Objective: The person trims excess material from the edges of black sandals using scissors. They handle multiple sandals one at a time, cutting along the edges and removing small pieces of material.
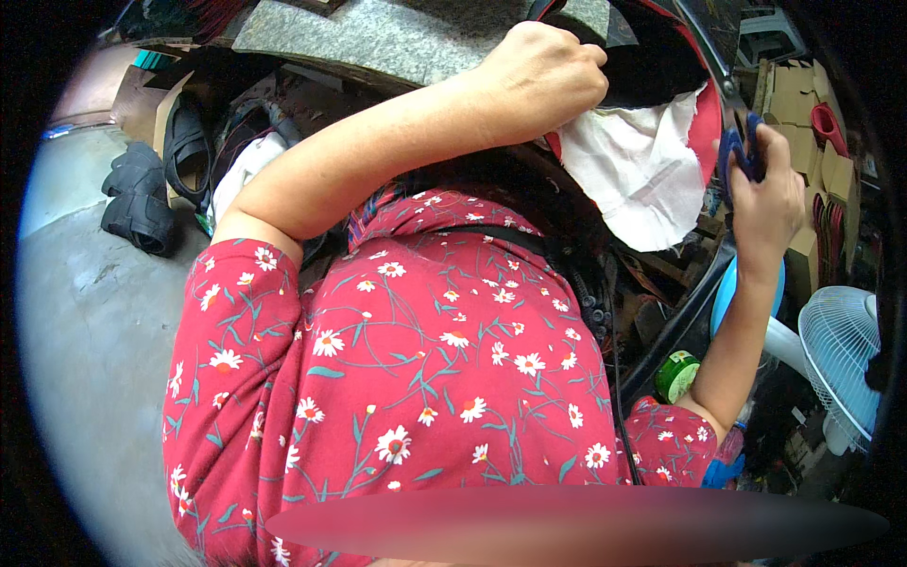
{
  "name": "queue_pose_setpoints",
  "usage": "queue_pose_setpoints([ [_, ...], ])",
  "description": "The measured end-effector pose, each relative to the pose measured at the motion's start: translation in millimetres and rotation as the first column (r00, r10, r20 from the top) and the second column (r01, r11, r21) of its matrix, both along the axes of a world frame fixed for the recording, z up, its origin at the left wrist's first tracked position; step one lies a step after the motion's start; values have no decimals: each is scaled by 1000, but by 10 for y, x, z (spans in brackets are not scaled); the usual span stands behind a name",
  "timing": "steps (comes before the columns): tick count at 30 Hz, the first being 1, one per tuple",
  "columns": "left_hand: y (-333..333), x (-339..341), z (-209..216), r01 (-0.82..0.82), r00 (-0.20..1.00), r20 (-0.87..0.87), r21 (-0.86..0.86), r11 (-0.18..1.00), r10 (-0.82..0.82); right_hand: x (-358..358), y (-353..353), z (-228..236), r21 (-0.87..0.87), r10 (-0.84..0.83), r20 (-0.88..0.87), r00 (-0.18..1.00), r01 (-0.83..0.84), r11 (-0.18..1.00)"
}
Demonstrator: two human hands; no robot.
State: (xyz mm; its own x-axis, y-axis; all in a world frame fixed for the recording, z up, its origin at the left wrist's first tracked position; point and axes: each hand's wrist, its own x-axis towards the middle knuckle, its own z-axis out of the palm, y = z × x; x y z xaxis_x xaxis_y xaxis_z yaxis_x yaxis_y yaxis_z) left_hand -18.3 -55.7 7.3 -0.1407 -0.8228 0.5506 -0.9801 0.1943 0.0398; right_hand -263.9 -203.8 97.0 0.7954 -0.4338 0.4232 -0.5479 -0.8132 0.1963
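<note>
My left hand (543,80) is closed in a fist at the left edge of a piece of fabric, its fingertips turned away from view. The fabric shows a black face, a red border and a white cloth lining (642,175) that hangs down creased over the table's near side. In my right hand (767,203) is a pair of scissors (739,151) with blue handles, my fingers through the loops. The dark blades point up and away along the fabric's right red edge. Whether they touch it, I cannot tell.
A grey stone slab (368,42) lies across the work table. Black sandals (137,203) stand on the floor at left. On the right are stacked cardboard boxes (792,94), a blue and white fan (841,354) and a round green container (677,375).
</note>
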Motion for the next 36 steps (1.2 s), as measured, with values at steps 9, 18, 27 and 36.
queue_pose_setpoints([
  [9, -30, 25, -3, 98, 995, 20, 22, 995, -98, -223, 438, 51, 492, -104, -250, 963, 218, 843],
  [18, 54, 223, -43, 60, 963, -253, -128, 990, -91, -144, 529, 85, 331, -5, -315, 949, 115, 937],
  [27, 145, 212, -90, 46, 872, -459, -268, 962, -169, 187, 724, 107, 546, 23, -305, 952, 155, 823],
  [36, 119, 200, -37, 42, 864, -475, -262, 964, -167, 243, 771, 117, 624, -3, -368, 930, 249, 741],
])
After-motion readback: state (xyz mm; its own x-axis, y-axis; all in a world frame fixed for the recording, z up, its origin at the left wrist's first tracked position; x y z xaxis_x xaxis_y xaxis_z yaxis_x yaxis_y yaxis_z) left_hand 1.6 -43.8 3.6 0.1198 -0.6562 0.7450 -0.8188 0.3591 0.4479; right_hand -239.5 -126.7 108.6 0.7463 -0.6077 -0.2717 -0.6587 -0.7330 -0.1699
